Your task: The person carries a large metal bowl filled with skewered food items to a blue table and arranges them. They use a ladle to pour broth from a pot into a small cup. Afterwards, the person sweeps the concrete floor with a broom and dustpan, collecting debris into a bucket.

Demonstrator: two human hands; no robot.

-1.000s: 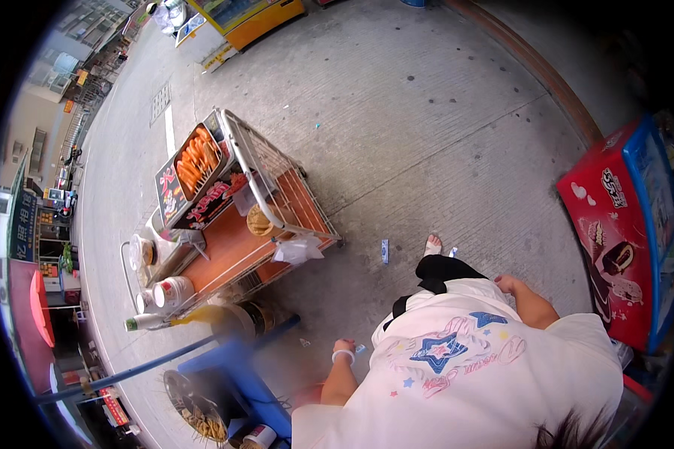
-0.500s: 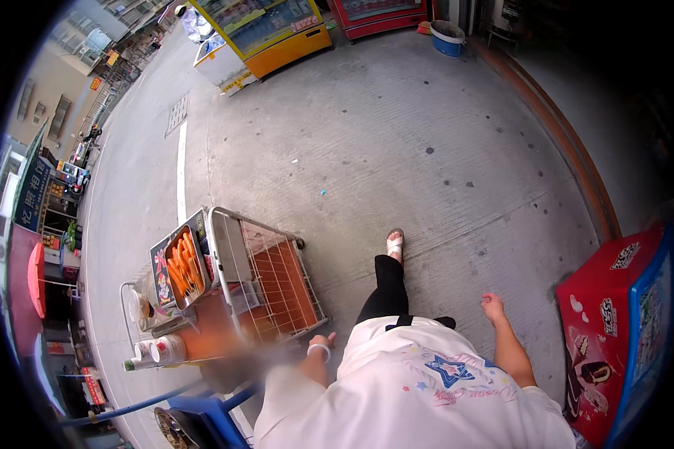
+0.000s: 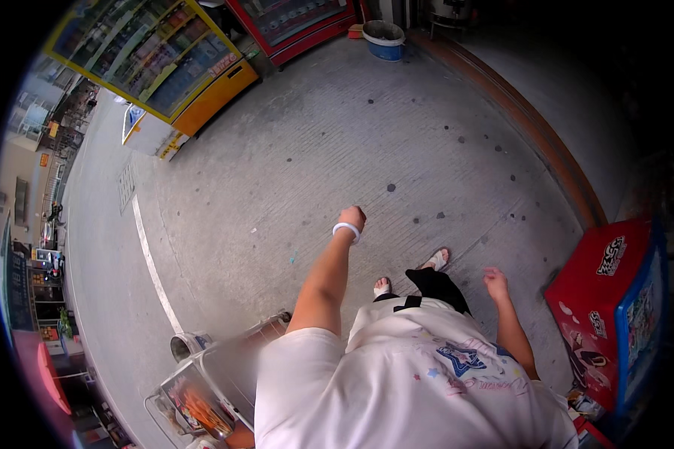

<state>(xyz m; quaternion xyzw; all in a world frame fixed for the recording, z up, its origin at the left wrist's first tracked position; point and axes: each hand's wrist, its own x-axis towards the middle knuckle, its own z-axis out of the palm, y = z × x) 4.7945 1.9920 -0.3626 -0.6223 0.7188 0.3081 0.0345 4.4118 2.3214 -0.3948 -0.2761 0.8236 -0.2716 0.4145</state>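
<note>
Hovering over concrete (image 3: 307, 194) — L hand (image 3: 354, 218) in a fist, w/ white bangle (image 3: 345, 225); R hand (image 3: 495, 283) half-curled, can't tell if grasping — red freezer (image 3: 610, 307) to its R.

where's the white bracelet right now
In the head view, left of the middle, the white bracelet is around the person's left wrist, just behind the left hand, with the grey pavement beyond.

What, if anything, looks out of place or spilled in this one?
Mainly a teal scrap and a white scrap, loose on the pavement to the left of the left hand; they look like stray litter. Dark spots mark the pavement too. I see nothing toppled or spilled, though the cart is blurred and partly cut off.
</note>
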